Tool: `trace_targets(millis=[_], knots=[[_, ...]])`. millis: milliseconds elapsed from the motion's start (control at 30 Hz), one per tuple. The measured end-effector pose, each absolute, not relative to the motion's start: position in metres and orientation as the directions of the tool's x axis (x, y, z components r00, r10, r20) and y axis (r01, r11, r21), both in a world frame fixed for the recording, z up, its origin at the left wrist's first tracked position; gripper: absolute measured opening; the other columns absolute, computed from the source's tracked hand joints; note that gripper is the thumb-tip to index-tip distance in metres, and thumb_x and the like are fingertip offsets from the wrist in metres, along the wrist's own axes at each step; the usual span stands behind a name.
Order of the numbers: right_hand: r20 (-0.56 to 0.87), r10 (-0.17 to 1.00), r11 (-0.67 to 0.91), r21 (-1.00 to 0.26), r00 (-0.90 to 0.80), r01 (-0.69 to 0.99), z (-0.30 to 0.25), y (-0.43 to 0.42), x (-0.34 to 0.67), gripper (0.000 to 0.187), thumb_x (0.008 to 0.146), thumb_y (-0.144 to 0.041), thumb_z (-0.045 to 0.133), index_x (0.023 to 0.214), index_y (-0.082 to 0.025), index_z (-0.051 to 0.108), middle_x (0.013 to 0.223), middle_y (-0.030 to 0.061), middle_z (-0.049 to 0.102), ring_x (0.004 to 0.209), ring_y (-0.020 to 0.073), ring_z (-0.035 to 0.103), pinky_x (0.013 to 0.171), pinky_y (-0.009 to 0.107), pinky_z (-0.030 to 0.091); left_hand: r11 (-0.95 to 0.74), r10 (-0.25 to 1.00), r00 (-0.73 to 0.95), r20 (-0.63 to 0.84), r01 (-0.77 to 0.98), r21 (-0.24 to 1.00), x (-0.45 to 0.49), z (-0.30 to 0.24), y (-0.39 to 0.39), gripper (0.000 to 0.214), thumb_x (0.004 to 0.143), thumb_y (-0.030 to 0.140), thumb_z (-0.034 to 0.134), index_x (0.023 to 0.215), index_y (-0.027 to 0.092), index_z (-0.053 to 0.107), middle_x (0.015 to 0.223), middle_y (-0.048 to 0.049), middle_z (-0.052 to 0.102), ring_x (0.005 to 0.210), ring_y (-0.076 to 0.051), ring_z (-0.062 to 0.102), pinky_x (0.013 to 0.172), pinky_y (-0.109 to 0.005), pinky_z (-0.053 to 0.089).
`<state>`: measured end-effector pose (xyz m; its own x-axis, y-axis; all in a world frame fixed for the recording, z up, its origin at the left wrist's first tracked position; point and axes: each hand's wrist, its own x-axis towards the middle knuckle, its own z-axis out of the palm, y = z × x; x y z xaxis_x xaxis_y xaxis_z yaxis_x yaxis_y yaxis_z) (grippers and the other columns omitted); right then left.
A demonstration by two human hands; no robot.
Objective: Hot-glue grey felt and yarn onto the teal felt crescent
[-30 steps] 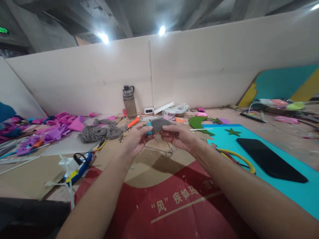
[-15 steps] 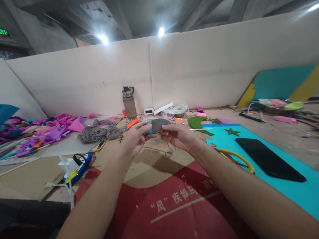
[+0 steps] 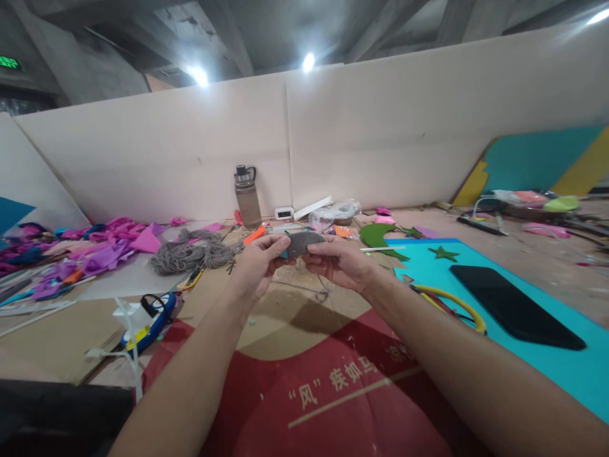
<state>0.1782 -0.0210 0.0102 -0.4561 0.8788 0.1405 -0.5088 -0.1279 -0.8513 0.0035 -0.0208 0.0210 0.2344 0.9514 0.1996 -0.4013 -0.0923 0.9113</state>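
Observation:
Between my two hands is a small piece wrapped in grey yarn (image 3: 303, 244), with a bit of blue-green showing at its left end. My left hand (image 3: 261, 261) pinches that left end between thumb and fingers. At the other end, my right hand (image 3: 339, 259) grips the grey part, thumb on top. A thin grey strand (image 3: 322, 293) hangs loosely below, over the cardboard (image 3: 280, 311). Just left of my left hand lie a bundle of grey yarn (image 3: 190, 252) and an orange-handled tool (image 3: 254, 235), partly hidden by the hand.
A bottle (image 3: 247, 198) stands by the white partition (image 3: 190, 152). On the right, a black phone (image 3: 514, 304) and a green star (image 3: 444, 253) lie on a turquoise sheet (image 3: 590, 368). A blue power strip (image 3: 155, 324) is at left, with pink and purple scraps (image 3: 109, 251) beyond.
The wrapped piece has turned slightly in my hands, and less of its blue-green end shows. Both hands keep hold of it in nearly the same place.

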Motion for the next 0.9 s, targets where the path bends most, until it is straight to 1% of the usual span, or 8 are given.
trace_targets(millis=[67, 200, 333, 433, 567, 733, 833, 900], knots=[[0.160, 0.862, -0.121, -0.856, -0.481, -0.503, 0.010, -0.021, 0.178, 0.023, 0.065, -0.018, 0.076, 0.079, -0.014, 0.058, 0.062, -0.0044, 0.043, 0.055, 0.0045, 0.036, 0.049, 0.019, 0.027, -0.076, 0.953, 0.240, 0.185, -0.403, 0.912, 0.003, 0.021, -0.021, 0.025, 0.061, 0.030, 0.084, 0.072, 0.012, 0.071, 0.075, -0.0042, 0.069, 0.063, -0.010, 0.061, 0.056, -0.021, 0.054], [0.165, 0.852, -0.125, -0.857, -0.497, -0.500, 0.012, -0.022, 0.181, 0.022, 0.066, -0.020, 0.077, 0.078, -0.014, 0.061, 0.061, -0.0045, 0.044, 0.054, 0.0043, 0.036, 0.049, 0.018, 0.028, -0.045, 0.958, 0.238, 0.158, -0.422, 0.906, 0.002, 0.022, -0.020, 0.026, 0.062, 0.031, 0.084, 0.072, 0.012, 0.070, 0.075, -0.0043, 0.069, 0.061, -0.009, 0.060, 0.056, -0.020, 0.053], [0.122, 0.864, -0.135, -0.879, -0.488, -0.458, 0.014, -0.021, 0.185, 0.024, 0.063, -0.022, 0.080, 0.080, -0.014, 0.065, 0.064, -0.0023, 0.051, 0.057, 0.0060, 0.044, 0.050, 0.017, 0.034, -0.031, 0.964, 0.231, 0.135, -0.404, 0.914, 0.002, 0.021, -0.019, 0.028, 0.061, 0.031, 0.084, 0.074, 0.011, 0.070, 0.070, -0.0032, 0.067, 0.057, -0.009, 0.059, 0.053, -0.019, 0.052], [0.114, 0.871, -0.099, -0.913, -0.478, -0.397, 0.015, -0.019, 0.187, 0.027, 0.063, -0.027, 0.082, 0.082, -0.014, 0.069, 0.067, -0.0011, 0.055, 0.059, 0.0065, 0.047, 0.051, 0.018, 0.036, -0.059, 0.966, 0.211, 0.147, -0.377, 0.924, 0.003, 0.021, -0.019, 0.030, 0.060, 0.033, 0.085, 0.074, 0.011, 0.070, 0.071, -0.0032, 0.067, 0.057, -0.008, 0.058, 0.051, -0.018, 0.050], [0.124, 0.889, -0.025, -0.949, -0.442, -0.315, 0.016, -0.019, 0.186, 0.027, 0.064, -0.031, 0.082, 0.083, -0.015, 0.072, 0.072, -0.0008, 0.058, 0.061, 0.0049, 0.046, 0.054, 0.017, 0.036, -0.111, 0.959, 0.208, 0.190, -0.342, 0.933, 0.005, 0.021, -0.022, 0.027, 0.064, 0.034, 0.082, 0.075, 0.012, 0.071, 0.076, -0.0041, 0.068, 0.061, -0.009, 0.058, 0.054, -0.019, 0.050], [0.141, 0.906, 0.017, -0.954, -0.399, -0.299, 0.021, -0.022, 0.186, 0.027, 0.061, -0.030, 0.082, 0.082, -0.015, 0.073, 0.070, -0.0004, 0.058, 0.058, 0.0048, 0.041, 0.049, 0.019, 0.028, -0.143, 0.923, 0.296, 0.245, -0.327, 0.934, 0.002, 0.023, -0.023, 0.027, 0.064, 0.031, 0.082, 0.080, 0.012, 0.072, 0.078, -0.0047, 0.068, 0.067, -0.011, 0.060, 0.062, -0.023, 0.051], [0.165, 0.907, 0.054, -0.958, -0.388, -0.281, 0.023, -0.024, 0.186, 0.024, 0.062, -0.030, 0.080, 0.079, -0.014, 0.072, 0.067, 0.0003, 0.058, 0.055, 0.0053, 0.036, 0.048, 0.022, 0.024, -0.213, 0.882, 0.355, 0.311, -0.288, 0.934, -0.002, 0.024, -0.022, 0.025, 0.065, 0.029, 0.082, 0.084, 0.013, 0.074, 0.080, -0.0051, 0.068, 0.069, -0.012, 0.061, 0.066, -0.023, 0.050], [0.183, 0.897, 0.077, -0.961, -0.401, -0.266, 0.023, -0.025, 0.185, 0.023, 0.063, -0.031, 0.078, 0.079, -0.015, 0.072, 0.066, 0.0003, 0.057, 0.053, 0.0057, 0.034, 0.048, 0.023, 0.022, -0.274, 0.871, 0.346, 0.349, -0.248, 0.929, -0.004, 0.024, -0.022, 0.021, 0.066, 0.027, 0.081, 0.082, 0.014, 0.074, 0.079, -0.0045, 0.068, 0.070, -0.012, 0.061, 0.067, -0.023, 0.050]])
